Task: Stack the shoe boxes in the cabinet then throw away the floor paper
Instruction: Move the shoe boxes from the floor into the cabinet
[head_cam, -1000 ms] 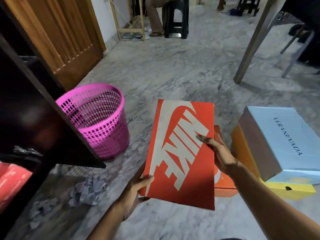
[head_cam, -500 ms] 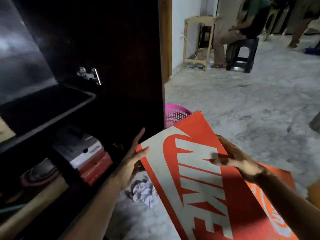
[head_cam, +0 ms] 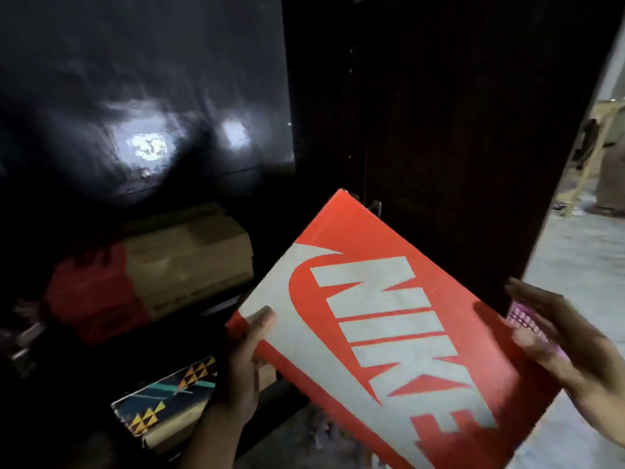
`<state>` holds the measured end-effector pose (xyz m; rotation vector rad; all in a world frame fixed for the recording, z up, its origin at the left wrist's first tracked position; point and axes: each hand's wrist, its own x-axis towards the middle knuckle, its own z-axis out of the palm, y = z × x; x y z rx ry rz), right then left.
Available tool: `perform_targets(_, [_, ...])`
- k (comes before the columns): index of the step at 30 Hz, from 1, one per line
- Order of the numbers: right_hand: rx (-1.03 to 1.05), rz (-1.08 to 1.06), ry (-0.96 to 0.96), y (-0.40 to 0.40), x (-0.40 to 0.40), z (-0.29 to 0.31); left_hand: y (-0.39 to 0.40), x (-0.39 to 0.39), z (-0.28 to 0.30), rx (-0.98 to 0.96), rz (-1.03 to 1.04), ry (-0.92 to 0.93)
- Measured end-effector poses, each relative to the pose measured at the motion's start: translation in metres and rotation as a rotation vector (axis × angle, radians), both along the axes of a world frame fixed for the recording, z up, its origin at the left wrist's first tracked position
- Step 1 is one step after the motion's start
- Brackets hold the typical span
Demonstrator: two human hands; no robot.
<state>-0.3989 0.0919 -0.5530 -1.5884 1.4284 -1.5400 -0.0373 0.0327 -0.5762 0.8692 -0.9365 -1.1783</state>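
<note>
Nike shoe box (head_cam: 378,333), orange with a large white panel and logo on its lid, is held tilted in the air in front of the dark cabinet (head_cam: 439,130), its far corner pointing up toward the cabinet's upright panel. On the box's near-left edge the left hand (head_cam: 241,370) grips it, thumb lying on the white lid and the fingers hidden underneath. Over at the right edge the right hand (head_cam: 568,343) is blurred, its fingers spread and lying along the box's side; whether it presses the box cannot be told. Inside the cabinet, on a shelf to the left of the held box, a tan cardboard box (head_cam: 189,258) sits touching a red box (head_cam: 91,296). Lower down, a dark box with a triangle pattern (head_cam: 165,397) rests on a plain tan one. A sliver of pink basket (head_cam: 527,324) shows behind the right hand. Crumpled paper (head_cam: 321,431) lies on the floor below the box, dim and hard to make out
</note>
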Motion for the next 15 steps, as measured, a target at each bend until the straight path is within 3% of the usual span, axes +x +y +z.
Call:
perform_targets(2, [0.038, -0.028, -0.250, -0.032, 0.017, -0.030, 0.000, 0.015, 0.016, -0.041, 0.127, 0.070])
perform_targets(3, [0.136, 0.081, -0.309, -0.053, -0.021, -0.070, -0.001, 0.023, 0.022, -0.065, 0.205, 0.112])
perform_targets(4, [0.158, 0.016, -0.267, -0.071, -0.074, -0.107, -0.003, 0.028, 0.028, -0.069, 0.257, 0.142])
perform_targets(6, [0.000, -0.080, -0.287, -0.114, -0.075, -0.154, -0.001, 0.037, 0.045, -0.052, 0.349, 0.163])
perform_targets(10, [-0.024, 0.050, -0.400, -0.054, 0.138, -0.013, -0.001, 0.052, 0.079, -0.013, 0.487, 0.225])
perform_targets(13, [-0.043, 0.179, -0.544, -0.061, 0.192, 0.026, -0.009, 0.069, 0.094, 0.001, 0.593, 0.291])
perform_targets(15, [0.002, 0.167, -0.487, -0.082, 0.207, 0.044, -0.013, 0.084, 0.099, -0.021, 0.666, 0.304])
